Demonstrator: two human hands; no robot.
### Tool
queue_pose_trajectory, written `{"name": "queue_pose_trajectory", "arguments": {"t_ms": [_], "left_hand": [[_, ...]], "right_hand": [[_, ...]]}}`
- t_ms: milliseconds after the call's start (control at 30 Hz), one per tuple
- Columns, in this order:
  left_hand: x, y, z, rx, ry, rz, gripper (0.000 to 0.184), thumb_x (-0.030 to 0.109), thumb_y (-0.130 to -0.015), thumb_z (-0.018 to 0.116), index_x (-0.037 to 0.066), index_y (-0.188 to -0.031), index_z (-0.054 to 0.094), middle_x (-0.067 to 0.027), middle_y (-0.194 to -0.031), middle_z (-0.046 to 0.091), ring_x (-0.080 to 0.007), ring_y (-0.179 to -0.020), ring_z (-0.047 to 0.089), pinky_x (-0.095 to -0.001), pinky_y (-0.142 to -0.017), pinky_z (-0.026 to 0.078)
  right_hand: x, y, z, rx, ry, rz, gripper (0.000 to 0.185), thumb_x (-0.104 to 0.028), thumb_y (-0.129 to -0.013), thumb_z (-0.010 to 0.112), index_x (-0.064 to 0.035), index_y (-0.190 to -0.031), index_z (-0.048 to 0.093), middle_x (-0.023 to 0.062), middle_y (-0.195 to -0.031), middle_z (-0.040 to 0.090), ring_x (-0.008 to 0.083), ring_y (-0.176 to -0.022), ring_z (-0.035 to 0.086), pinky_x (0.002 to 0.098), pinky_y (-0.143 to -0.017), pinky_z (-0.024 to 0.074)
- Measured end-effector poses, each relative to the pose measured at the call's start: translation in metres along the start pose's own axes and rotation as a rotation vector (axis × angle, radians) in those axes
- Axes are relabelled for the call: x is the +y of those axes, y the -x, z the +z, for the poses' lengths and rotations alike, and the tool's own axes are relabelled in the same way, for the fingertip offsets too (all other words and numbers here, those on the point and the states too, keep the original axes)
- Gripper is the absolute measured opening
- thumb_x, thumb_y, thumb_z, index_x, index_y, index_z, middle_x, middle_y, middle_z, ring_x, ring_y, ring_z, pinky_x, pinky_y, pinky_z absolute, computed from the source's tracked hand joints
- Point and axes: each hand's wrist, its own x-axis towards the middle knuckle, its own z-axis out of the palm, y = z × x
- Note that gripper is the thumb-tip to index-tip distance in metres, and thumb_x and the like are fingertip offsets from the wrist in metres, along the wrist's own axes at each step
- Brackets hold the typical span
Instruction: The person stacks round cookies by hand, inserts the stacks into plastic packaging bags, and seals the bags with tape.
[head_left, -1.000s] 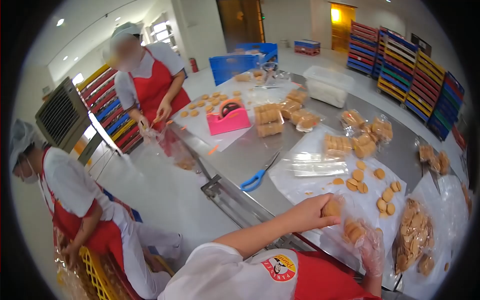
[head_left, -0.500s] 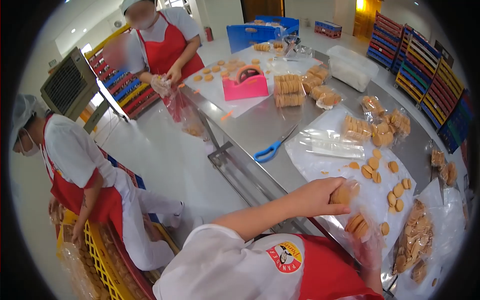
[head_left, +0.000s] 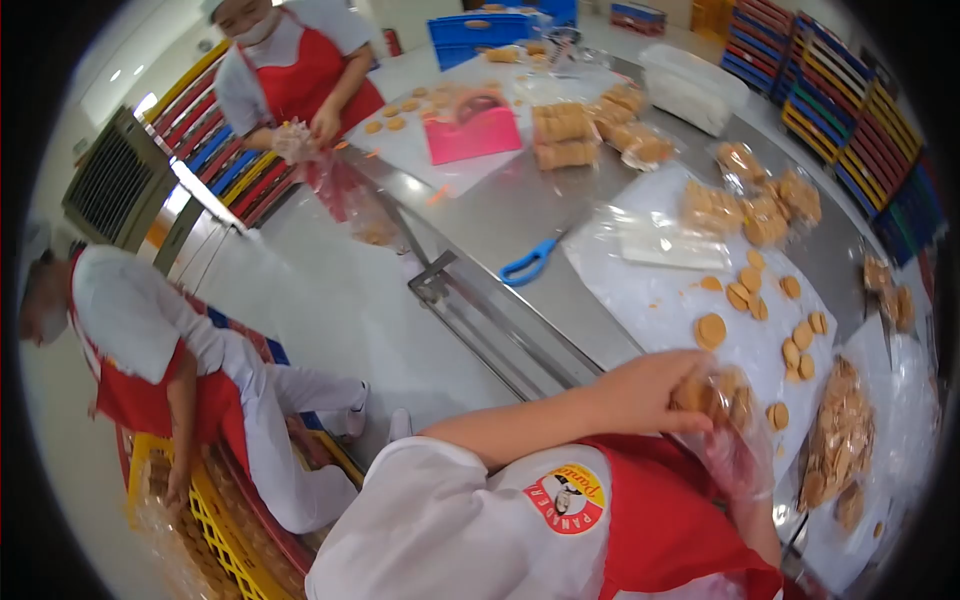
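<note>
By steel surface [head_left: 470, 225], left hand [head_left: 655, 392] grips biscuits [head_left: 690, 394], right hand [head_left: 748, 468] (gloved) closed around bagged stack [head_left: 736, 398]; squeezing hard could crack biscuits, slack plastic could spill some.

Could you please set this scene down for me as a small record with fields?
Left hand: bare, fingers around some biscuits
Right hand: in clear plastic, holding a clear bag with biscuits inside
White sheet: on the metal table, bearing loose biscuits and flat clear packaging
Tools: blue-handled scissors, pink tape dispenser
Packed goods: bagged biscuits beyond the scissors
People: one co-worker across a table corner, another by a yellow crate
</note>
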Motion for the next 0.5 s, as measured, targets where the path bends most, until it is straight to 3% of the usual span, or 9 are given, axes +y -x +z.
{"name": "queue_pose_trajectory", "arguments": {"t_ms": [67, 133, 167, 233, 400, 500], "left_hand": [[-0.009, -0.002, 0.001, 0.067, 0.027, -0.018, 0.059, 0.034, -0.07, 0.069, 0.003, -0.114, 0.045, -0.0171, -0.105, 0.052, -0.0307, -0.097, 0.051, -0.035, -0.086, 0.041], [-0.013, -0.006, -0.005, 0.096, 0.223, -0.105, 0.058, 0.032, -0.071, 0.069, 0.003, -0.115, 0.044, -0.0146, -0.104, 0.053, -0.0256, -0.096, 0.053, -0.0326, -0.084, 0.042], [-0.013, -0.003, -0.007, 0.115, 0.308, -0.166, 0.057, 0.031, -0.072, 0.069, 0.003, -0.115, 0.044, -0.0138, -0.103, 0.055, -0.0233, -0.095, 0.054, -0.0317, -0.082, 0.042], [-0.014, 0.001, -0.004, 0.125, 0.42, -0.221, 0.056, 0.03, -0.072, 0.069, 0.004, -0.116, 0.044, -0.012, -0.1, 0.056, -0.0198, -0.092, 0.055, -0.03, -0.08, 0.043], [-0.005, 0.0, -0.001, 0.015, 0.374, -0.325, 0.061, 0.026, -0.072, 0.07, 0.003, -0.12, 0.04, -0.0091, -0.099, 0.057, -0.0149, -0.093, 0.054, -0.027, -0.08, 0.044], [0.007, -0.008, -0.009, -0.034, 0.321, -0.298, 0.066, 0.028, -0.071, 0.071, 0.003, -0.122, 0.036, -0.0092, -0.102, 0.055, -0.015, -0.097, 0.052, -0.0271, -0.081, 0.043]], "right_hand": [[0.0, -0.007, -0.01, -0.005, 0.065, -0.088, 0.039, -0.019, -0.081, 0.057, -0.0017, -0.114, 0.044, 0.0066, -0.114, 0.049, 0.0203, -0.101, 0.049, 0.0331, -0.089, 0.0412], [-0.004, -0.008, -0.008, -0.104, 0.052, -0.149, 0.044, -0.019, -0.082, 0.057, -0.0014, -0.119, 0.041, 0.0075, -0.114, 0.049, 0.0195, -0.1, 0.049, 0.0341, -0.086, 0.0422], [-0.009, -0.005, -0.009, 0.034, 0.715, -0.262, 0.042, -0.02, -0.082, 0.057, -0.0008, -0.117, 0.043, 0.0072, -0.109, 0.051, 0.0177, -0.095, 0.05, 0.0326, -0.083, 0.0431], [-0.011, -0.003, -0.003, 0.146, 1.106, -0.297, 0.038, -0.02, -0.083, 0.056, -0.0001, -0.114, 0.047, 0.0059, -0.1, 0.053, 0.0153, -0.087, 0.052, 0.0303, -0.076, 0.0439], [0.009, -0.018, 0.007, 0.114, 0.022, -0.098, 0.022, -0.02, -0.085, 0.052, -0.0012, -0.097, 0.055, 0.001, -0.081, 0.054, 0.0119, -0.07, 0.05, 0.0265, -0.061, 0.0425], [0.01, -0.015, -0.009, 0.098, 0.483, -0.103, 0.021, -0.021, -0.085, 0.052, -0.0017, -0.092, 0.055, -0.0006, -0.075, 0.052, 0.0096, -0.065, 0.047, 0.0251, -0.056, 0.0405]]}}
